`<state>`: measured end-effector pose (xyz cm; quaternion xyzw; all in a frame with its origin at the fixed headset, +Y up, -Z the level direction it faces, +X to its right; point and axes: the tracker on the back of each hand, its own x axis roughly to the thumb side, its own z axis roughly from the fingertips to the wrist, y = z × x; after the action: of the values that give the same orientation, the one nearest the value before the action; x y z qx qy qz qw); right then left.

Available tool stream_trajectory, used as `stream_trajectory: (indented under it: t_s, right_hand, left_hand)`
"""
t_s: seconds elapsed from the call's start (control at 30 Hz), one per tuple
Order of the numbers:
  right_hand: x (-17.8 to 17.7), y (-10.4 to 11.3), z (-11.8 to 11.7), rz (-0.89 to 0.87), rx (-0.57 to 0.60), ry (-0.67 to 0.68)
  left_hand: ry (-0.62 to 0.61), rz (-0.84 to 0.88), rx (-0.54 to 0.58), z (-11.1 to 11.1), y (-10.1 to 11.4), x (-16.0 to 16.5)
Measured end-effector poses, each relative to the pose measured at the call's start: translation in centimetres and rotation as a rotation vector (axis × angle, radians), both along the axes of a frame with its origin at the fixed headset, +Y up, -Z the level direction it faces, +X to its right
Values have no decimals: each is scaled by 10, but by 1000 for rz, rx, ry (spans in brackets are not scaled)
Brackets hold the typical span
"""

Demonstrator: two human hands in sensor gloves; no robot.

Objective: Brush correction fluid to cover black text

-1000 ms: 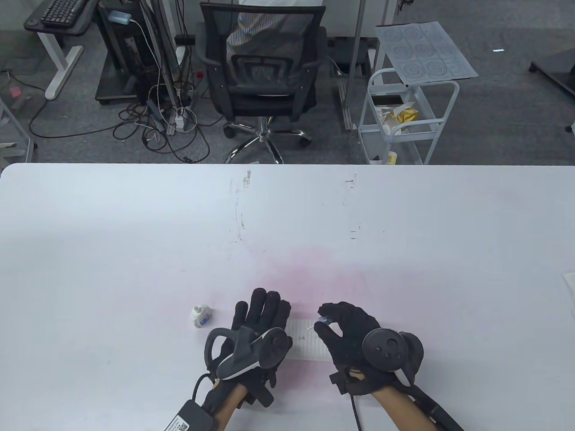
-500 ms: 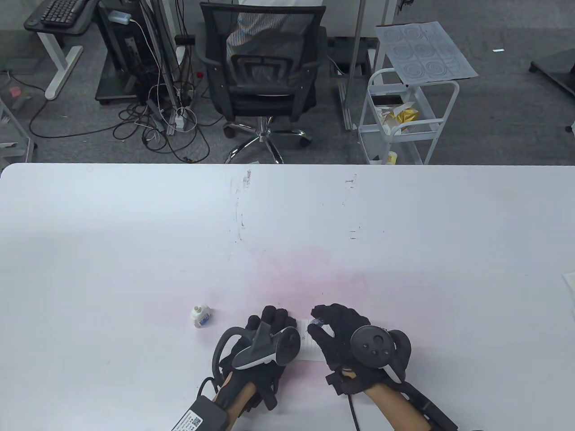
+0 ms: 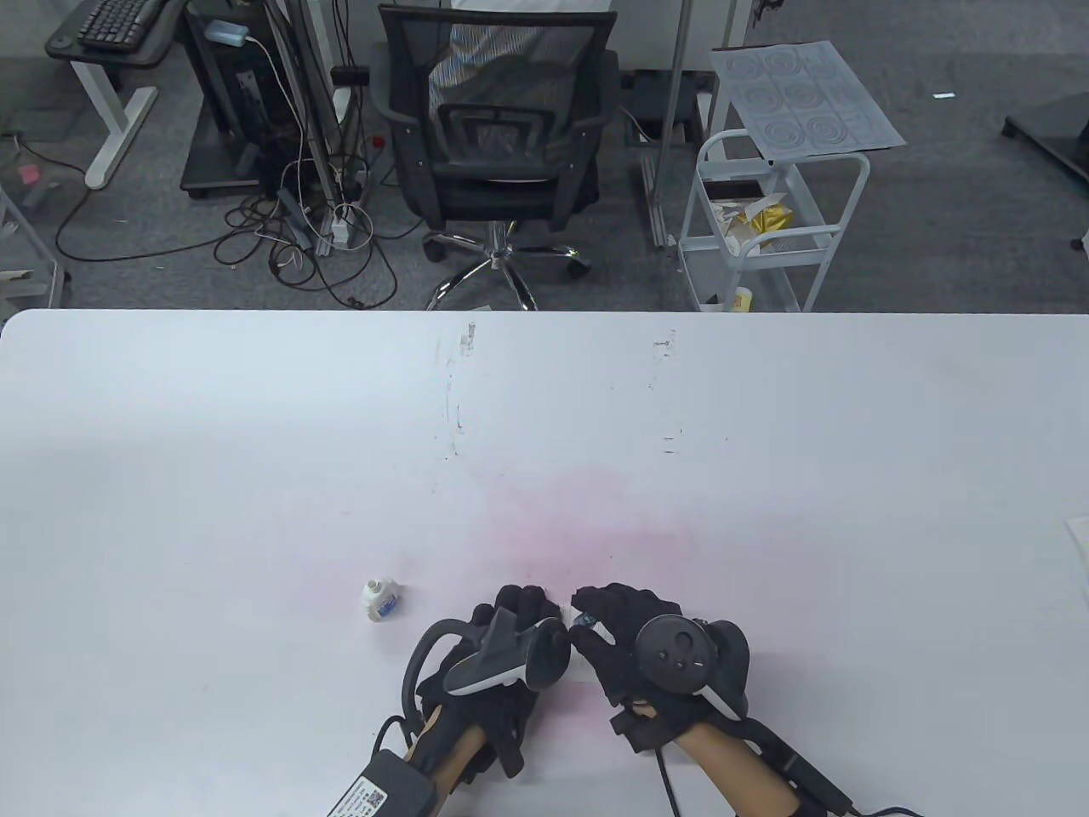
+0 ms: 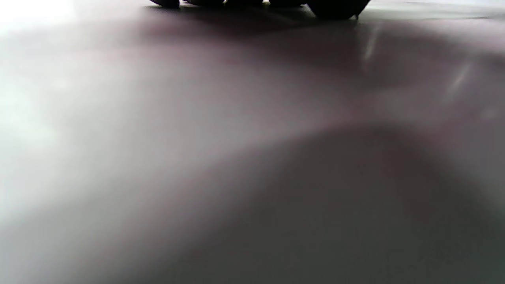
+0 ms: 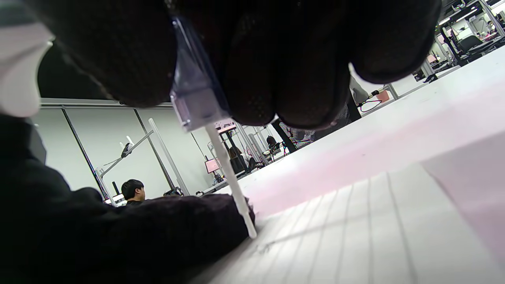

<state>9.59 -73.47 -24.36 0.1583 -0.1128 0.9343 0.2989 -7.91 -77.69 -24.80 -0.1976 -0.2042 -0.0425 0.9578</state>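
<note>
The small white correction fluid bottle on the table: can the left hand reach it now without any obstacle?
Probably yes. The small white correction fluid bottle stands apart, just left of the left hand, with only bare white table between them.

Beyond the table (image 3: 255,408), a black mesh chair (image 3: 498,136) is seen on grey carpet. A white cart (image 3: 770,225) stands to its right, topped by a printed sheet (image 3: 804,102). Tangled cables (image 3: 306,234) and a keyboard (image 3: 119,19) lie at left.

Right hand (image 3: 634,647) shifted left, meeting left hand (image 3: 502,651)
</note>
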Motion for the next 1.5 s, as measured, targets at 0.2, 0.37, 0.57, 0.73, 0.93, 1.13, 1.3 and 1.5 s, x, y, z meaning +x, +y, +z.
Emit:
stream_trajectory:
  t_s: [0.2, 0.37, 0.57, 0.73, 0.93, 1.13, 1.3, 1.5]
  right_hand:
    - [-3, -1, 0, 21, -1, 13]
    - [-5, -1, -1, 33, -4, 20]
    - [-5, -2, -1, 36, -13, 28]
    - [-6, -4, 0, 56, -33, 43]
    - [-4, -3, 0, 75, -25, 27]
    - [-2, -3, 0, 82, -14, 2]
    - [-2, -3, 0, 90, 11, -7]
    - [-1, -3, 0, 94, 21, -13]
  left_hand:
    - [1, -1, -2, 0, 0, 0]
    - [1, -1, -3, 0, 0, 0]
    - [1, -1, -3, 0, 0, 0]
    - [1, -1, -3, 0, 0, 0]
    - [1, -1, -3, 0, 0, 0]
    - [1, -1, -3, 0, 0, 0]
    - [1, -1, -3, 0, 0, 0]
    - [1, -1, -3, 0, 0, 0]
